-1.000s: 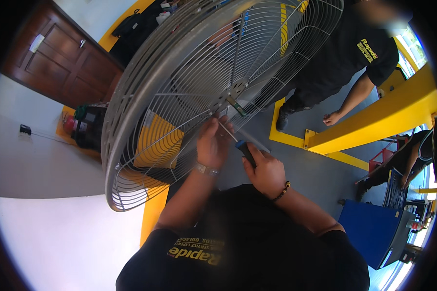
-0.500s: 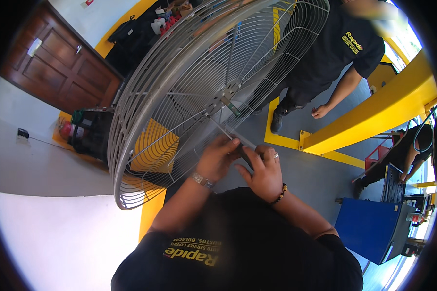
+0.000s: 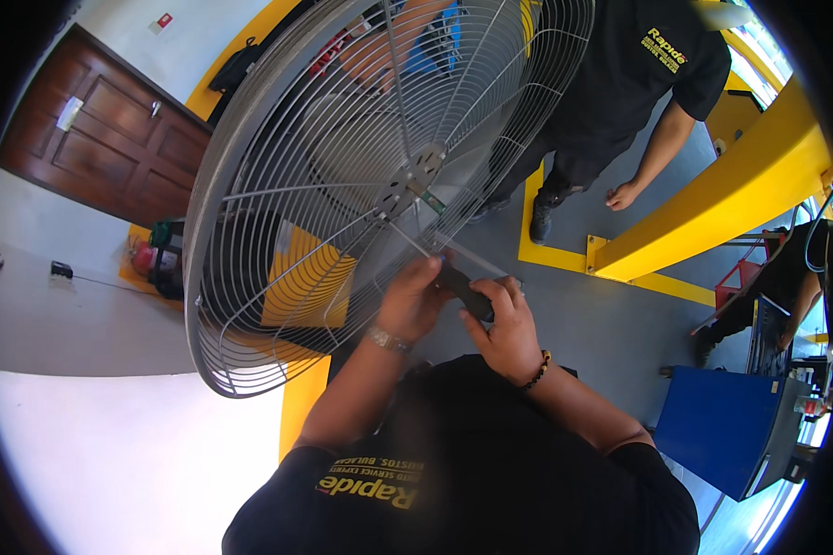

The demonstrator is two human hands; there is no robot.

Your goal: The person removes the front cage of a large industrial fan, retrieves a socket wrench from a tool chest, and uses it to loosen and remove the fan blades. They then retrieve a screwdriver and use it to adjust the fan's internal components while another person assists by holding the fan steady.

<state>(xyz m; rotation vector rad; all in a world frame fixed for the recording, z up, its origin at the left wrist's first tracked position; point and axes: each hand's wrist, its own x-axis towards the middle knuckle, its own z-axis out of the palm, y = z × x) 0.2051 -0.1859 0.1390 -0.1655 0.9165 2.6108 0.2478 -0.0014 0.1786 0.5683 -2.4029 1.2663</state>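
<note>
A large round fan (image 3: 194, 185) with a grey wire grille stands tilted in front of me. At its middle is a slotted metal hub (image 3: 415, 182) with a short shaft sticking out. My right hand (image 3: 509, 328) grips the thick black handle of what looks like a screwdriver (image 3: 467, 294), thumb and fingers around its near end. My left hand (image 3: 415, 301) closes its fingers on the front end of that handle, close to the grille. A thin rod runs from there toward the hub; whether it is the tool's shaft or a grille spoke, I cannot tell.
A person in black (image 3: 611, 102) stands beyond the fan, and another arm (image 3: 379, 55) shows behind the grille. A yellow post (image 3: 713, 194) rises at right, near a blue cabinet (image 3: 713, 425) and a further worker. A brown door (image 3: 102, 120) is at far left.
The fan sits further left in view and shows its grille more face-on. My right hand has shifted slightly down along the handle, baring more of it. Both hands stay on it.
</note>
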